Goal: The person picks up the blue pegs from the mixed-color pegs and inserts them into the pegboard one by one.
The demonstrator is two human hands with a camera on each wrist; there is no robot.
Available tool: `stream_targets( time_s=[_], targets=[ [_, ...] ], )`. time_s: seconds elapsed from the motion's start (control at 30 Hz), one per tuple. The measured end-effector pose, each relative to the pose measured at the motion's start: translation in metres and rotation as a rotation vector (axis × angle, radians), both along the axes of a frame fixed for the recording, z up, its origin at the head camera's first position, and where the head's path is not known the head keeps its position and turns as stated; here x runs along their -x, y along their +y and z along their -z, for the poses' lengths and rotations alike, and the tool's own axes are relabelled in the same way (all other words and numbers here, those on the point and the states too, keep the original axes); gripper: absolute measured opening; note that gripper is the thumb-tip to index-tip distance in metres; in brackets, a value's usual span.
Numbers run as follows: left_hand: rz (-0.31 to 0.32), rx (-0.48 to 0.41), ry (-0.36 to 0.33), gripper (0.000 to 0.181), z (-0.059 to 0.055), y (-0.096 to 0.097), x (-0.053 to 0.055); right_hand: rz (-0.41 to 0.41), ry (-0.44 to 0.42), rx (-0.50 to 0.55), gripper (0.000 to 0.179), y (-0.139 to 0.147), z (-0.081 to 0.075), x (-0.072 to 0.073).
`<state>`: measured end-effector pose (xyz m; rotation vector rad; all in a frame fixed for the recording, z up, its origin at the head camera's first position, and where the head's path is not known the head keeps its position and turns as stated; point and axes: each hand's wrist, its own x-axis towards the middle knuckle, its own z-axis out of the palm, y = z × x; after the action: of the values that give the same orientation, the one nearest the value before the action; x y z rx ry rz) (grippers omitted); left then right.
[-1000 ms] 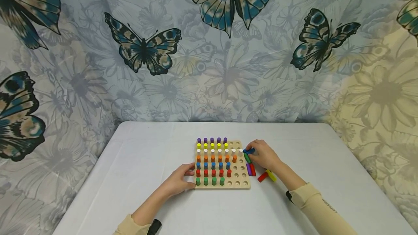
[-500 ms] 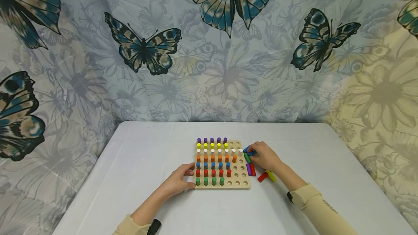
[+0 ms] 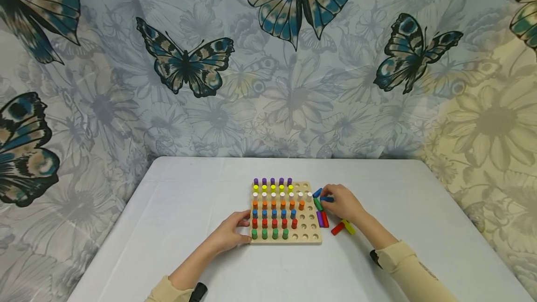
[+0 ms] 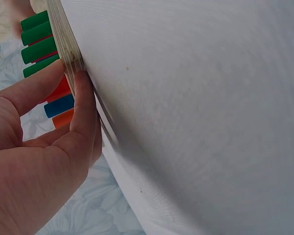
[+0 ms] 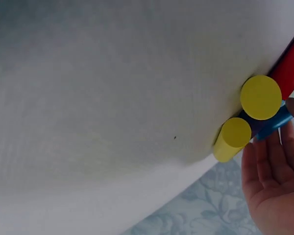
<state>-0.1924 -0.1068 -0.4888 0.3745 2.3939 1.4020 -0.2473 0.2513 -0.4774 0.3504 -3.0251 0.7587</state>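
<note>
A wooden pegboard (image 3: 289, 243) lies on the table, bearing upright rows of purple, yellow, white, orange, blue, red and green pegs. Some holes at its right side are bare. My left hand (image 3: 228, 232) holds the board's left edge near the front corner; the left wrist view shows a thumb and finger against the wooden edge (image 4: 68, 44). Just right of the board, my right hand (image 3: 341, 202) pinches a blue peg (image 3: 327, 199) between thumb and fingers, and that blue peg (image 5: 277, 122) also shows in the right wrist view.
Loose pegs lie right of the board: a blue peg (image 3: 317, 193), a green peg (image 3: 317, 204), a purple peg (image 3: 320, 219), two red ones and a yellow peg (image 3: 348, 226). A patterned butterfly backdrop (image 3: 268, 120) hangs behind the white table (image 3: 201, 181).
My right hand has drawn slightly right and toward me with the blue peg, parting it from the other blue peg lying beside the board. The left hand has stayed on the board.
</note>
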Motion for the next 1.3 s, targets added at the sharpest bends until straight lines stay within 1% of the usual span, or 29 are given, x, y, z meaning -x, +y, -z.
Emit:
stream_targets(
  time_s=[0.13, 0.33, 0.63, 0.77, 0.93, 1.3],
  targets=[
    [0.008, -0.003, 0.014, 0.076, -0.001, 0.001, 0.000, 0.028, 0.016, 0.070, 0.016, 0.000, -0.001, -0.004],
    [0.010, -0.001, 0.015, 0.076, -0.001, 0.000, -0.001, 0.052, 0.032, 0.161, 0.015, -0.001, -0.002, -0.009],
    [0.015, -0.011, 0.017, 0.076, 0.000, 0.000, -0.001, 0.062, 0.048, 0.243, 0.017, -0.001, -0.004, -0.014],
    [0.015, -0.013, 0.015, 0.076, 0.000, 0.000, -0.001, 0.091, 0.026, 0.275, 0.018, 0.000, -0.005, -0.015],
    [0.014, -0.011, 0.014, 0.076, 0.001, 0.000, -0.001, 0.141, -0.022, 0.304, 0.020, 0.000, -0.006, -0.015],
    [0.008, -0.008, 0.020, 0.076, 0.001, 0.000, -0.001, 0.165, -0.094, 0.458, 0.028, -0.001, -0.011, -0.017]
  ],
)
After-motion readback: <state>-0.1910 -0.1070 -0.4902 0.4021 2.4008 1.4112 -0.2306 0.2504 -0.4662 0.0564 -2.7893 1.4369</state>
